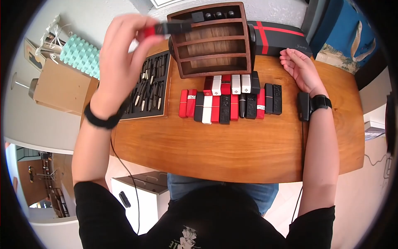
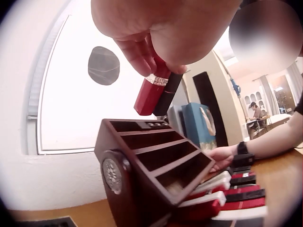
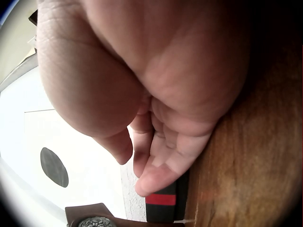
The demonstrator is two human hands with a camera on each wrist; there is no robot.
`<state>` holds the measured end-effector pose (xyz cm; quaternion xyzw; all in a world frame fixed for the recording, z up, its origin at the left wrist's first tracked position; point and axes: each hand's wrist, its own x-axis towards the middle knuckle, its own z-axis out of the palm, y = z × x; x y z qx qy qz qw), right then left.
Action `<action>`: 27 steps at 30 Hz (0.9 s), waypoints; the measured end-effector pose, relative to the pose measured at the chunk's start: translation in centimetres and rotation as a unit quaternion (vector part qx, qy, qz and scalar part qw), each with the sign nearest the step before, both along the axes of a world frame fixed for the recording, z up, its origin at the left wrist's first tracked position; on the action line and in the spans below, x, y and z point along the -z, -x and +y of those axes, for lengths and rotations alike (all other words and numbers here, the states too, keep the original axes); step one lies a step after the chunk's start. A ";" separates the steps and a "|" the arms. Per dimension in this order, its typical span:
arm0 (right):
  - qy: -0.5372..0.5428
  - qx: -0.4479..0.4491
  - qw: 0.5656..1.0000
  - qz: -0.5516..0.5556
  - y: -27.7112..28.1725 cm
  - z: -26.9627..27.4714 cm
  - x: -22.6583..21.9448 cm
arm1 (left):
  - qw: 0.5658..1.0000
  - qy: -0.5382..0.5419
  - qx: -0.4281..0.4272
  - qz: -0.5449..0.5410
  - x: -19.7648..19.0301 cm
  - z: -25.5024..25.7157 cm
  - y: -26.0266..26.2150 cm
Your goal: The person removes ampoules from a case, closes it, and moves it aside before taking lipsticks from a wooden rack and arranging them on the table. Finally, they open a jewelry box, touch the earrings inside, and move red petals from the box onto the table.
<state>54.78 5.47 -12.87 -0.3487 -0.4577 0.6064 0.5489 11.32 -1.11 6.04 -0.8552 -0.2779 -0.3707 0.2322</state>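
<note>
My left hand [image 1: 118,58] is raised at the upper left edge of a dark wooden tiered rack [image 1: 213,76]. Its fingers and thumb pinch a red lipstick tube [image 2: 148,94] with a silver patterned band and a black lipstick tube [image 2: 166,94] side by side. In the left wrist view both tubes point down above the rack's top tier. That tier holds several black tubes [image 1: 219,15] at its right part; the lower tiers show bare wood. My right hand [image 1: 300,70] rests on the table at the right, fingers loosely curled, holding nothing.
Red, white and black lipstick tubes [image 1: 215,110] lie in rows before the rack on the wooden table [image 1: 207,145]. Left of it is a tray of small pen-like pieces [image 1: 153,89]. A black box with red ribbon [image 1: 280,39] and a blue bag [image 1: 342,33] stand behind.
</note>
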 end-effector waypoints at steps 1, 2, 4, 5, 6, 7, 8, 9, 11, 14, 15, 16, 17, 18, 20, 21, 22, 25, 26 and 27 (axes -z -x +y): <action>-0.001 0.001 1.000 0.000 0.0 0.0 0.0 | 0.999 0.025 -0.002 0.020 0.5 -1.8 0.4; -0.002 0.002 1.000 -0.001 0.0 -0.1 0.0 | 0.998 0.049 -0.003 0.040 1.0 -3.5 0.6; -0.001 0.004 1.000 -0.002 0.0 -0.2 -0.1 | 0.990 0.076 0.016 0.121 2.6 -5.5 0.5; 0.000 0.004 1.000 -0.004 0.1 -0.2 -0.2 | 0.982 0.112 0.030 0.148 3.3 -6.0 0.6; 0.000 0.004 1.000 -0.004 0.0 -0.1 -0.1 | 0.980 0.114 0.022 0.163 4.3 -6.2 0.6; -0.002 0.002 1.000 -0.004 -0.1 0.0 0.0 | 0.977 0.114 0.013 0.178 5.2 -6.3 0.6; -0.003 0.001 1.000 -0.004 -0.1 0.1 0.1 | 0.977 0.113 0.012 0.178 5.6 -6.1 0.6; -0.004 0.000 1.000 -0.005 -0.2 0.2 0.2 | 0.974 0.124 0.001 0.191 6.0 -5.7 0.5; -0.004 -0.005 1.000 0.002 -0.2 0.2 0.2 | 0.970 0.135 -0.010 0.204 6.6 -4.9 0.5; 0.001 0.005 1.000 -0.003 -0.1 -0.1 0.1 | 0.962 0.134 -0.015 0.238 8.0 -3.8 0.5; 0.001 0.007 1.000 -0.003 -0.1 -0.1 0.0 | 0.963 0.126 -0.014 0.237 8.4 -3.5 0.4; 0.002 0.009 1.000 -0.004 0.0 -0.2 -0.1 | 0.964 0.118 -0.012 0.236 8.6 -3.3 0.3; 0.003 0.012 1.000 -0.005 0.0 -0.2 -0.1 | 0.964 0.118 -0.011 0.237 8.8 -3.1 0.1; 0.003 0.012 1.000 -0.004 0.1 -0.2 -0.1 | 0.963 0.143 -0.021 0.228 9.0 -3.0 -0.1; -0.001 0.008 1.000 -0.005 0.1 -0.2 -0.2 | 0.961 0.168 -0.032 0.220 9.2 -2.9 -0.2; -0.003 0.009 1.000 -0.005 0.1 -0.2 -0.2 | 0.954 0.188 -0.046 0.228 9.2 -2.9 -0.3; 0.000 0.003 1.000 -0.003 0.1 -0.3 -0.2 | 0.948 0.206 -0.059 0.236 9.0 -2.6 -0.5; -0.004 0.000 1.000 -0.001 0.1 -0.4 -0.2 | 0.947 0.198 -0.058 0.246 6.9 -2.2 -1.2; 0.001 0.002 1.000 0.000 0.1 -0.4 -0.3 | 0.947 0.196 -0.058 0.247 6.3 -1.7 -1.6; 0.007 0.003 1.000 0.000 0.2 -0.4 -0.4 | 0.974 0.137 -0.032 0.179 5.5 -0.7 -2.2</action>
